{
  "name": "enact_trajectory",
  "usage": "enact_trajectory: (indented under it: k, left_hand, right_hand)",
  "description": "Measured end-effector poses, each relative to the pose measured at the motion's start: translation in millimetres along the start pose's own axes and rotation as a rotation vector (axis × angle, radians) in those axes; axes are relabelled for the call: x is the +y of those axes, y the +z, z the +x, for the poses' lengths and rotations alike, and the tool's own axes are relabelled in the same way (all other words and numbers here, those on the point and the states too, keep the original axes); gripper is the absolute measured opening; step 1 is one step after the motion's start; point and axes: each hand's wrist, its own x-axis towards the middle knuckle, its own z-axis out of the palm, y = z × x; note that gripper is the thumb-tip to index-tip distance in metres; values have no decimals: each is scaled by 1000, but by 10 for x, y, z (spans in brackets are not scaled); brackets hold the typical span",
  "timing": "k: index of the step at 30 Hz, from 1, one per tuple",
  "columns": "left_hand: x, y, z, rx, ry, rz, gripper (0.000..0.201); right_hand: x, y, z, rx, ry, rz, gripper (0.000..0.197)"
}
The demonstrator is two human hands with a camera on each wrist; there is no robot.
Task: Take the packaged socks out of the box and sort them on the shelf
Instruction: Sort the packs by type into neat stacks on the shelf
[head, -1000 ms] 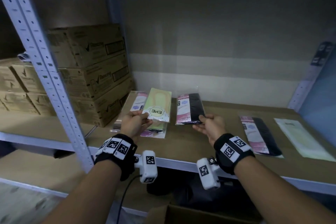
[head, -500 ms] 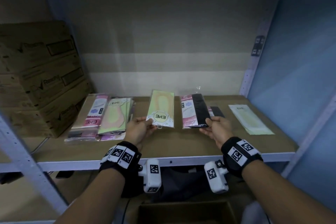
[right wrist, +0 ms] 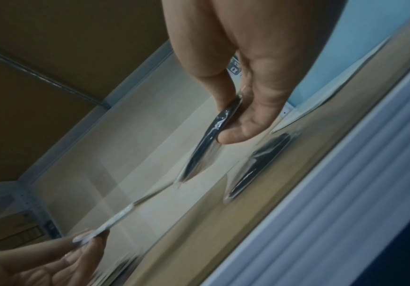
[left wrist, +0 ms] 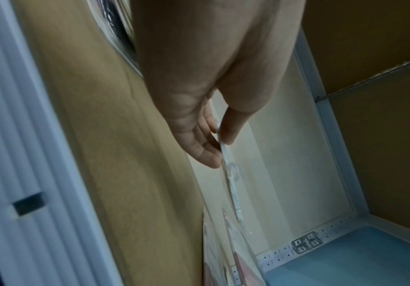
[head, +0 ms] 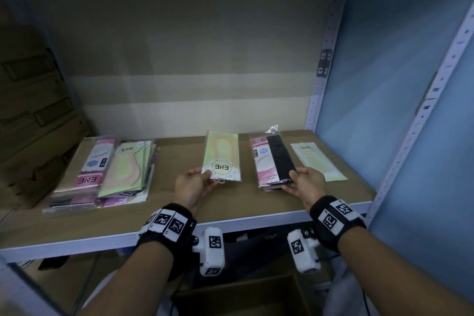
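Observation:
My left hand [head: 205,177] pinches the near end of a pale green ENE sock pack [head: 222,155], held above the middle of the shelf board [head: 179,151]. The left wrist view shows thumb and fingers [left wrist: 206,152] clamping the pack's edge [left wrist: 233,187]. My right hand [head: 293,178] pinches a pink-and-black sock pack [head: 272,159] by its near corner. It hangs just above another black pack [right wrist: 260,166] that lies on the board. The right wrist view shows the held black pack [right wrist: 206,143] between thumb and fingers.
A pile of several mixed sock packs [head: 107,169] lies at the shelf's left. One pale green pack [head: 316,161] lies flat at the right, beside the blue side wall [head: 384,110]. Brown cartons [head: 33,123] stand far left. An open cardboard box [head: 243,295] sits below.
The view has swung right. Both hands have carried their packs to the right along the shelf, and the black pack now hangs over the one lying on the board.

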Motion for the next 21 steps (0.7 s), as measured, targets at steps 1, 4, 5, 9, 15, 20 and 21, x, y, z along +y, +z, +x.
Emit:
enact_trajectory:
  k: [1, 4, 5, 9, 15, 20, 21]
  left_hand:
    - [-3, 6, 3, 0, 0, 7, 34]
    - [-9, 12, 9, 5, 0, 14, 35]
    - [-8, 9, 13, 6, 4, 16, 35]
    - [0, -11, 8, 9, 9, 21, 32]
    - [-8, -42, 13, 14, 8, 23, 22]
    - [-31, -58, 30, 6, 3, 20, 21]
    - [-37, -60, 32, 7, -1, 20, 21]
  right_hand:
    - [-3, -19, 18, 5, 2, -3, 25]
    - [-5, -69, 80, 12, 4, -11, 24]
    - [-1, -80, 104, 17, 10, -18, 23]
    - [54, -87, 201, 46, 22, -80, 19]
    - [105, -79, 317, 117, -2, -323, 13]
    - [87, -110, 318, 123, -113, -623, 23]
    - [85, -122, 307, 122, -118, -673, 25]
